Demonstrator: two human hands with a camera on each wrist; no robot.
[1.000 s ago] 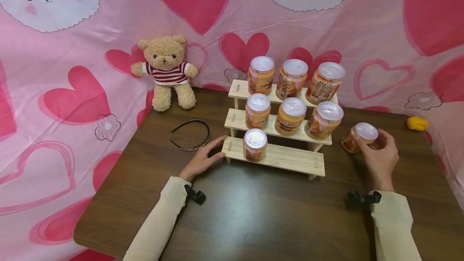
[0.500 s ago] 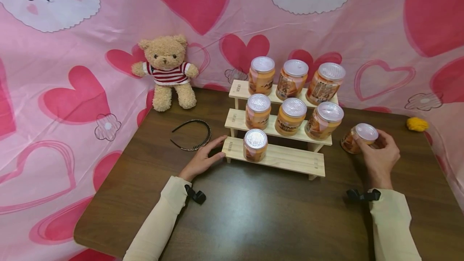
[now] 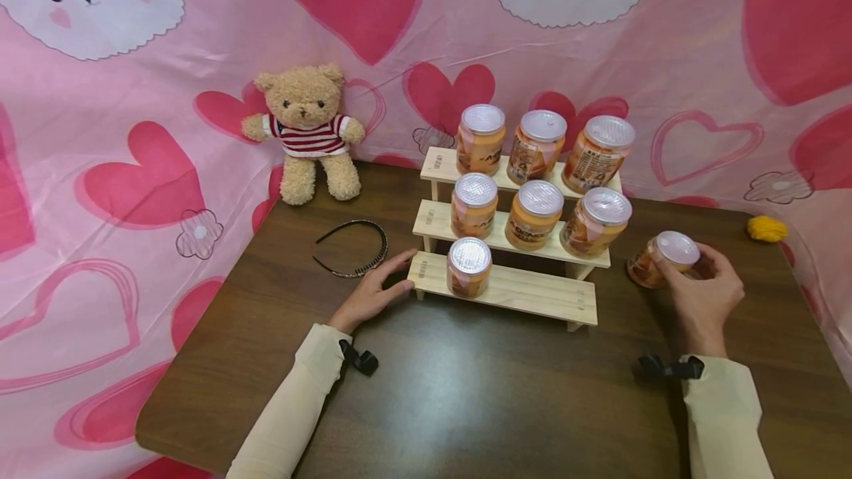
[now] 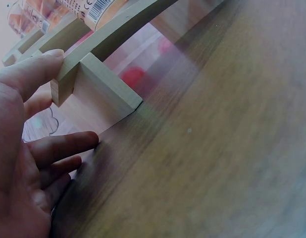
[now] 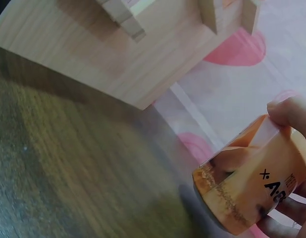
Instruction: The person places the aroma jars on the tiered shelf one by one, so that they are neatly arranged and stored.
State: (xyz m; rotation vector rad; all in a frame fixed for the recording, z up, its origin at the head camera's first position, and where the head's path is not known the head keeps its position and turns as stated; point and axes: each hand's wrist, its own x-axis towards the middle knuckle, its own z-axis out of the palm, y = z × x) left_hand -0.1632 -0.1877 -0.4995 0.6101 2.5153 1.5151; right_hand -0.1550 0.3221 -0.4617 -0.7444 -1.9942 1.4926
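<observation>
In the head view, my right hand [image 3: 707, 294] holds a squat orange-labelled jar [image 3: 648, 266] with a silver lid, right of the tiered wooden shelf [image 3: 532, 293]. The right wrist view has the thumb and fingers around this jar [image 5: 252, 178]; whether its base touches the table is unclear. My left hand [image 3: 373, 293] touches the left end of the lowest tier. In the left wrist view, that hand's thumb [image 4: 44, 67] lies against the board's front edge, with the other fingers loosely extended. One matching jar [image 3: 469, 268] stands on the bottom tier, toward its left.
Three jars stand on the middle tier [image 3: 434, 219] and three on the top tier [image 3: 439, 161]. A black headband [image 3: 362, 270] lies left of the shelf, with a teddy bear [image 3: 309, 135] behind it. A yellow bundle [image 3: 767, 228] sits at the table's back right.
My right hand and the jar have shifted slightly to the right and toward me. The left hand stays at the shelf end.
</observation>
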